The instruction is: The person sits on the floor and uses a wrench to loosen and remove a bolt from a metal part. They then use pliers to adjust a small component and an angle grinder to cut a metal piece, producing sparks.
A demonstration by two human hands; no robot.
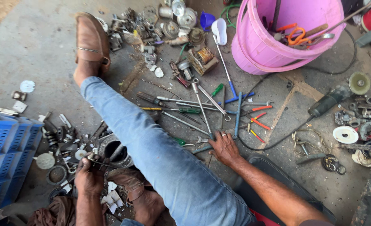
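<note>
1. Reaching with my right hand, I am spreading the fingers over the blue bar and spanners on the floor.
2. I am pinching a thin metal piece with my left hand, just beside the round housing.
3. My leg is stretching between both hands.
4. I am sitting with a pink bucket well ahead and a blue crate to my left.

1. The leg lies between both hands.
2. The right hand rests on the floor beside the wrenches.
3. The bucket stands behind them.
4. The crate is left of the left hand.
</note>
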